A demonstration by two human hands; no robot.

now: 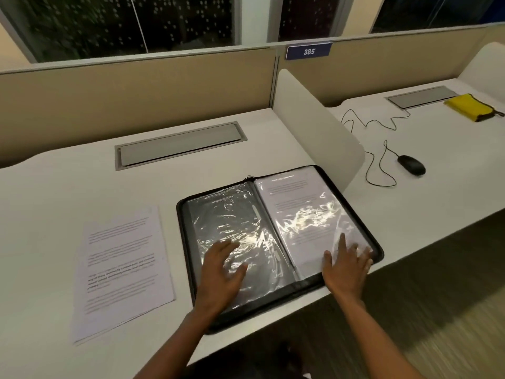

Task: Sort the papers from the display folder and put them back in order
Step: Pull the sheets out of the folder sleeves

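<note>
The display folder (278,242) lies open on the desk (68,187), close to the front edge. Its left sleeve (232,220) looks empty: I see only shiny plastic and the dark cover under it. Its right sleeve (303,214) has a printed page inside.

A small pile of papers (123,269) lies flat on the desk, just to the left of the folder. So I think some pages are already out, and at least one is not yet out. How many more sleeves sit under the right page, I cannot tell.

The left hand (222,272) rests flat on the empty sleeve, with its fingers (221,247) spread and straight, holding nothing. The right hand (345,266) lies on the bottom corner of the right page, with its fingers (341,242) also spread out and not pinching anything.

I guess the job is in its early part. The rest of the pages need to come out, then the pile needs sorting, and then every page must go back in order. None of the putting back looks done.
</note>
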